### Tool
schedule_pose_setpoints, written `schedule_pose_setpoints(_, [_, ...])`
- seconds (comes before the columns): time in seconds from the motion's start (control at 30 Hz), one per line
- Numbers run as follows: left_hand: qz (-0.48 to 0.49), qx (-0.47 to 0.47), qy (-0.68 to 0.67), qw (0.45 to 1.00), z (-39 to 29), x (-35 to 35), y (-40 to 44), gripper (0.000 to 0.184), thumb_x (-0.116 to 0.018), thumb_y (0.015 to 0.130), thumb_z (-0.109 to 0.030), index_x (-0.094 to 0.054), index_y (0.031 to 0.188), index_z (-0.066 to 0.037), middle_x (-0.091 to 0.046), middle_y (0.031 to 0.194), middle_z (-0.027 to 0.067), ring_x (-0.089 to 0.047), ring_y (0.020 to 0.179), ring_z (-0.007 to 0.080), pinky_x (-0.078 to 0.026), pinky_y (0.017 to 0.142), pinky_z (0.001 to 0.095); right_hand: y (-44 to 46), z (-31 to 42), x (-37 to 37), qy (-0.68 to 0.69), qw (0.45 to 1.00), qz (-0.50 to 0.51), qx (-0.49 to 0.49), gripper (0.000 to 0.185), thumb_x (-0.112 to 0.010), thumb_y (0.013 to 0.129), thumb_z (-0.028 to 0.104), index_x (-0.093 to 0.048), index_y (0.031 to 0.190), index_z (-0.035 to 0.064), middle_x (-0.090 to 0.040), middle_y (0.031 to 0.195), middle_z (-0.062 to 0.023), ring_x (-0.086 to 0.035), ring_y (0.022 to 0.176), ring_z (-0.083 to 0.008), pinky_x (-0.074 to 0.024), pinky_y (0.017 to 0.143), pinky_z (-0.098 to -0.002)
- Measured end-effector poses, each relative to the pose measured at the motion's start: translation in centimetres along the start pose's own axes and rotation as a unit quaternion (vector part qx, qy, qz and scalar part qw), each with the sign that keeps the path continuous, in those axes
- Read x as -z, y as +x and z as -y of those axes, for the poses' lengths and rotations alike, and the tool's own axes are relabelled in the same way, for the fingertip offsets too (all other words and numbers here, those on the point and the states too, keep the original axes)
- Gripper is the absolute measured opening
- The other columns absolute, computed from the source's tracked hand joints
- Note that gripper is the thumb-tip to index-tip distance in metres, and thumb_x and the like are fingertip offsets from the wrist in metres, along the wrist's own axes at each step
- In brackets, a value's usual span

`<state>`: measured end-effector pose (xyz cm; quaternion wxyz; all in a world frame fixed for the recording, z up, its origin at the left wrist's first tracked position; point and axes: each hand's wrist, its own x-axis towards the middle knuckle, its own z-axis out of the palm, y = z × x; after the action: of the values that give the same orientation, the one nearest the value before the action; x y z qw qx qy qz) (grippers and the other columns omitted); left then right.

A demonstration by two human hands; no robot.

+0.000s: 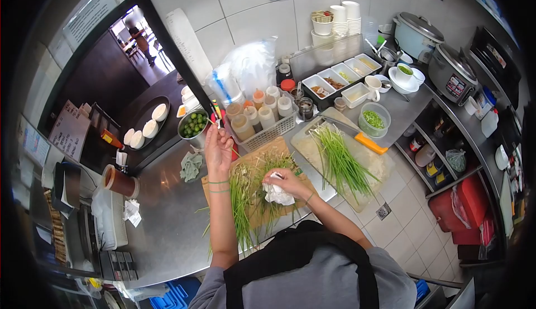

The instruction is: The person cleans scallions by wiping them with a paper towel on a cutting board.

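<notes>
The head-worn camera looks forward and steeply down from above the wearer's grey shirt (pixel 312 275), nearest the lens at the lower edge. The left hand (pixel 218 147) and right hand (pixel 287 185) appear mid-frame at close range, over the steel countertop (pixel 156 225). The tiled wall (pixel 245 4) stands farther ahead. Wide-angle coverage spans the pass-through window (pixel 111 80), frame left, to the tiled floor (pixel 399 228).
</notes>
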<state>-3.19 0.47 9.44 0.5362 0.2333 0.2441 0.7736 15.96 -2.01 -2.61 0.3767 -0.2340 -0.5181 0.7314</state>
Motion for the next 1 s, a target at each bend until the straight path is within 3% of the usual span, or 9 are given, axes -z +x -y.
schedule_pose_setpoints(0.13, [0.052,-0.081,0.003,0.995,1.4,-3.2,-1.2,0.011,-0.047,0.09,-0.017,-0.051,0.093,-0.006,-0.047,0.07,-0.0007,-0.04,0.059,0.0054,-0.031,0.047,0.0182,0.3,-0.3,1.3,0.295,0.933,-0.173,-0.111,0.01,-0.055,0.081,0.01,-0.061,0.085,0.0034,-0.058,0.081,-0.0015,-0.053,0.068,-0.0094,-0.0442,0.063,-0.0229])
schedule_pose_setpoints(0.27, [0.075,-0.002,-0.058,0.995,4.3,-5.7,-0.4,0.012,-0.05,0.089,-0.019,-0.049,0.095,-0.009,-0.054,0.084,0.0038,-0.048,0.072,0.0085,-0.039,0.059,0.0222,-0.8,-0.1,1.5,0.069,0.974,-0.212,-0.041,0.011,-0.06,0.079,0.01,-0.063,0.086,0.0033,-0.057,0.075,0.0006,-0.05,0.066,-0.0067,-0.041,0.058,-0.0219])
schedule_pose_setpoints(0.4, [0.078,0.289,-0.124,0.946,14.6,-6.1,2.8,0.02,-0.05,0.088,-0.021,-0.051,0.101,-0.007,-0.057,0.095,0.0078,-0.054,0.086,0.0157,-0.043,0.078,0.0295,0.3,-4.8,2.3,-0.086,0.974,-0.195,0.08,0.009,-0.063,0.074,0.009,-0.065,0.078,0.0014,-0.063,0.07,-0.005,-0.056,0.067,-0.0091,-0.0436,0.061,-0.0256])
schedule_pose_setpoints(0.47, [0.003,0.381,-0.099,0.919,20.9,-6.0,4.5,0.022,-0.044,0.09,-0.021,-0.051,0.102,-0.003,-0.056,0.097,0.0101,-0.054,0.089,0.0188,-0.043,0.079,0.0301,-0.4,-5.0,1.8,-0.135,0.964,-0.217,0.079,0.012,-0.063,0.073,0.009,-0.064,0.08,-0.0006,-0.064,0.074,-0.0081,-0.058,0.07,-0.0138,-0.0447,0.063,-0.029])
schedule_pose_setpoints(0.63, [-0.082,0.34,0.149,0.925,29.3,-5.4,5.5,0.033,-0.047,0.087,-0.019,-0.045,0.112,0.003,-0.051,0.111,0.014,-0.052,0.1,0.0212,-0.042,0.085,0.0325,-0.8,-5.3,1.2,-0.15,0.929,-0.276,0.195,0.027,-0.062,0.072,0.013,-0.057,0.093,-0.0042,-0.062,0.09,-0.017,-0.059,0.084,-0.0259,-0.0447,0.073,-0.0355])
schedule_pose_setpoints(0.73, [0.096,0.372,0.235,0.893,26.9,-5.3,4.2,0.037,-0.05,0.085,-0.015,-0.043,0.117,0.001,-0.051,0.111,0.0137,-0.049,0.104,0.0221,-0.042,0.084,0.0357,-1.2,-5.2,2.1,-0.239,0.939,-0.23,0.094,0.029,-0.061,0.073,0.017,-0.056,0.095,-0.0009,-0.06,0.097,-0.0159,-0.057,0.091,-0.0265,-0.0429,0.077,-0.0358])
schedule_pose_setpoints(0.8, [0.081,0.245,0.349,0.901,27.0,-4.1,2.5,0.039,-0.053,0.084,-0.016,-0.044,0.119,0.0,-0.05,0.115,0.0119,-0.047,0.106,0.0214,-0.04,0.087,0.0357,0.7,-10.5,4.8,-0.265,0.943,-0.15,0.137,0.028,-0.062,0.073,0.019,-0.057,0.095,0.0023,-0.058,0.101,-0.0154,-0.054,0.095,-0.0248,-0.0417,0.079,-0.035])
schedule_pose_setpoints(0.87, [0.191,0.204,0.351,0.894,20.7,-7.0,-1.8,0.034,-0.056,0.083,-0.018,-0.051,0.114,-0.006,-0.047,0.111,0.0107,-0.048,0.104,0.0195,-0.04,0.083,0.0311,-0.2,-5.5,3.3,-0.277,0.943,-0.093,0.158,0.021,-0.06,0.076,0.014,-0.056,0.091,0.0005,-0.056,0.091,-0.0082,-0.051,0.084,-0.0173,-0.0411,0.075,-0.0297])
schedule_pose_setpoints(1.0, [0.212,-0.114,0.515,0.822,13.4,-6.2,-8.4,0.026,-0.057,0.078,-0.009,-0.056,0.104,-0.011,-0.046,0.11,0.0102,-0.046,0.102,0.0221,-0.04,0.08,0.0315,0.5,1.8,1.4,-0.46,0.875,-0.062,0.137,0.016,-0.058,0.072,0.004,-0.053,0.087,0.0006,-0.053,0.085,-0.0137,-0.052,0.083,-0.0281,-0.0422,0.073,-0.0333])
